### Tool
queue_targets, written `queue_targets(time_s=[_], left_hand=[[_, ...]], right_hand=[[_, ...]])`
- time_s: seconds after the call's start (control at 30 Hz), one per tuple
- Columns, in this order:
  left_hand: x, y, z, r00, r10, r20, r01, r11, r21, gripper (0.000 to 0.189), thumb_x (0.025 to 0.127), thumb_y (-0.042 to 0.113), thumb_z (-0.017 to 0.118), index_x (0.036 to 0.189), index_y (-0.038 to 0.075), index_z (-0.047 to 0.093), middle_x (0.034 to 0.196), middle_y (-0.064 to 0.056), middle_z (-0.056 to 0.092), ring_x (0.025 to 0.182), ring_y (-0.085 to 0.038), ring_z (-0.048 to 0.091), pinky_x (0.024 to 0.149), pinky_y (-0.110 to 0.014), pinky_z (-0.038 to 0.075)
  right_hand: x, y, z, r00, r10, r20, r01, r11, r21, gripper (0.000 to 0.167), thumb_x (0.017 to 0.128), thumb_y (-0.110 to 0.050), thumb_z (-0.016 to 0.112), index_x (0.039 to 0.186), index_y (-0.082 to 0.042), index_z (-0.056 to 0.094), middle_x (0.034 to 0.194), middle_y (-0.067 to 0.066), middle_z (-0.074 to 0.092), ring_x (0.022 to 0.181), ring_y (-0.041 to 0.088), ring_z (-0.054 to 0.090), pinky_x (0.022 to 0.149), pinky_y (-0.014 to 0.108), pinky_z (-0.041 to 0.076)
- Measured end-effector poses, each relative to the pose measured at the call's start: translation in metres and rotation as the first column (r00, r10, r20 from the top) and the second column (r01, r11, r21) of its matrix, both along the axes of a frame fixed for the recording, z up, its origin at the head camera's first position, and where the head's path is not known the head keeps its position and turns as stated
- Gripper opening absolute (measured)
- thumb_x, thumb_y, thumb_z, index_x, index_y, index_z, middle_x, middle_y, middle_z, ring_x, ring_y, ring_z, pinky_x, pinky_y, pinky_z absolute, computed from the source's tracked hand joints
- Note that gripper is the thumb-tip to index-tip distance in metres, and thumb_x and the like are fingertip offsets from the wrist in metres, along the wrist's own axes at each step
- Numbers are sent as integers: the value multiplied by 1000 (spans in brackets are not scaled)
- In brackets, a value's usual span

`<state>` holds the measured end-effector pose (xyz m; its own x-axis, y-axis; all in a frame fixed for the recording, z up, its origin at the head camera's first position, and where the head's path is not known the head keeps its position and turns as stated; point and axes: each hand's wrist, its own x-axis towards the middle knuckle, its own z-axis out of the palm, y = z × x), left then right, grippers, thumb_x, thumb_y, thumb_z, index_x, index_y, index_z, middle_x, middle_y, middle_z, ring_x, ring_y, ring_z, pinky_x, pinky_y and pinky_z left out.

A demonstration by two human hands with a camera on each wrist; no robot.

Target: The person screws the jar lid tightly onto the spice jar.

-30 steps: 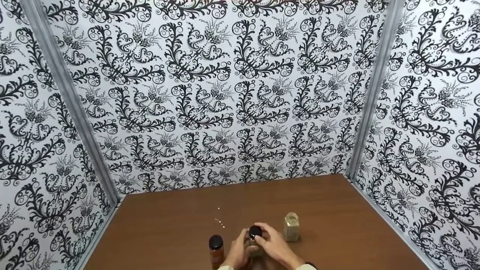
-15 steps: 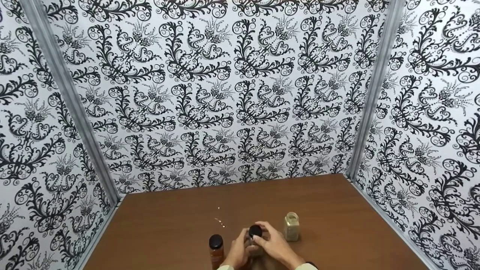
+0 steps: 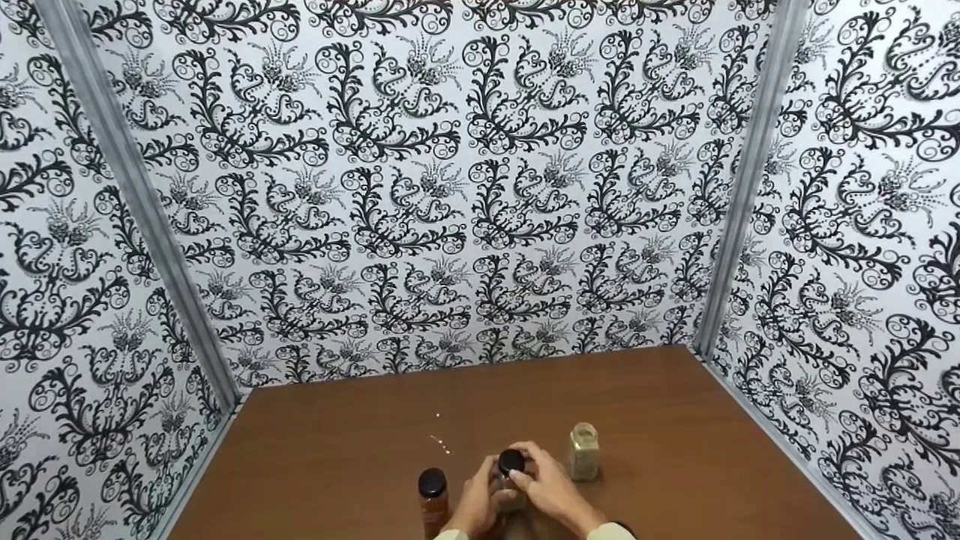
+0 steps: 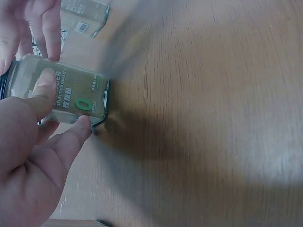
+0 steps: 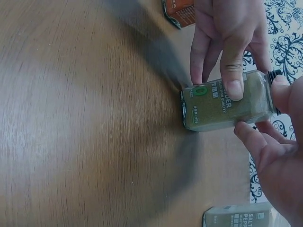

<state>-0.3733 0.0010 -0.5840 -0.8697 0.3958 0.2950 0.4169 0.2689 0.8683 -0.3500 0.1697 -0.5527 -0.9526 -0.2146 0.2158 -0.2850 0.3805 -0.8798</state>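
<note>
Between both hands a glass spice jar (image 5: 208, 111) of greenish-brown powder stands upright on the table, its black cap (image 3: 511, 460) on top. My left hand (image 3: 478, 501) grips the jar's body, thumb across the label, as the left wrist view shows. At the cap is my right hand (image 3: 553, 491), its thumb against the cap's side and fingers curled around the top. Lower fingers of that hand touch the jar's glass in the right wrist view. Part of the label, which reads "SELECTION QUALITY", is covered by the left thumb.
Right of the hands stands a salt-and-pepper jar (image 3: 584, 454) with no cap visible on it. An orange-red jar (image 3: 433, 504) with a black cap is close beside the left hand. Small pale specks (image 3: 442, 445) lie on the brown table (image 3: 337, 450). Patterned walls (image 3: 465, 187) enclose the table.
My right thumb and fingers have shifted very slightly at the cap. The left hand, the gripped jar and the other jars keep their places.
</note>
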Motion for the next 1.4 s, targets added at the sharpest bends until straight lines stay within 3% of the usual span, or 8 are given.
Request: queue_targets(time_s=[0.17, 0.33, 0.47, 0.8, 1.0, 1.2, 1.3, 1.4], left_hand=[[-1, 0, 2, 999, 21, -40, -24, 998, -66, 51, 84, 16, 76, 129, 3, 54, 124, -20, 69, 113, -35, 67, 92, -44, 56], [0, -1, 3, 992, 33, -119, -50, 988, -144, 53, 85, 23, 74, 128, 3, 53, 122, -18, 70, 111, -37, 68, 91, -44, 56], [0, -2, 4, 994, 19, -109, -35, 988, -147, 53, 86, 24, 73, 130, 3, 52, 123, -18, 69, 114, -36, 67, 93, -42, 56], [0, -2, 2, 994, 7, -105, -19, 993, -120, 56, 85, 23, 74, 132, 3, 51, 128, -19, 67, 118, -29, 65, 95, -40, 55], [0, -2, 1, 1000, -31, 2, 31, 999, -20, 54, 86, 18, 74, 132, 1, 51, 133, -23, 64, 120, -30, 63, 96, -42, 54], [2, -3, 1, 994, -70, 78, 63, 994, 85, 50, 86, 8, 73, 130, -1, 52, 133, -25, 62, 120, -29, 63, 91, -28, 53], [3, -4, 2, 1000, -28, -15, 28, 999, -18, 50, 86, 14, 74, 129, 1, 52, 130, -21, 66, 116, -27, 65, 90, -32, 55], [4, -5, 2, 992, 12, -129, -28, 993, -118, 50, 84, 21, 74, 126, 4, 53, 124, -18, 70, 110, -26, 68, 90, -39, 56]], right_hand=[[-1, 2, 1, 1000, 5, -5, -5, 1000, -5, 35, 97, -10, 62, 131, -6, 52, 123, 20, 62, 112, 37, 65, 86, 45, 56], [2, 3, 4, 1000, 18, -1, -18, 999, 27, 47, 98, -16, 62, 142, -7, 50, 133, 26, 57, 121, 44, 59, 96, 55, 51], [2, 2, 6, 1000, -1, 0, 1, 996, 87, 44, 99, -15, 60, 142, -11, 53, 133, 25, 55, 122, 44, 55, 99, 62, 46], [-4, -3, 7, 998, -66, 19, 62, 987, 148, 36, 96, -9, 61, 131, -14, 57, 125, 22, 57, 114, 37, 57, 91, 57, 49], [-3, -5, 6, 997, -72, -12, 73, 984, 162, 32, 95, -7, 63, 125, -14, 56, 119, 16, 58, 112, 34, 57, 91, 55, 48], [-3, -4, 10, 999, -42, 20, 38, 987, 155, 32, 96, -9, 64, 126, -16, 55, 120, 15, 58, 114, 35, 57, 91, 56, 48], [-3, -4, 9, 999, -41, -8, 42, 987, 158, 32, 95, -9, 64, 125, -16, 55, 118, 16, 57, 107, 33, 58, 87, 53, 50], [-4, -5, 8, 998, -40, -50, 48, 985, 168, 32, 94, -8, 64, 124, -15, 55, 115, 16, 57, 102, 30, 57, 84, 48, 50]])
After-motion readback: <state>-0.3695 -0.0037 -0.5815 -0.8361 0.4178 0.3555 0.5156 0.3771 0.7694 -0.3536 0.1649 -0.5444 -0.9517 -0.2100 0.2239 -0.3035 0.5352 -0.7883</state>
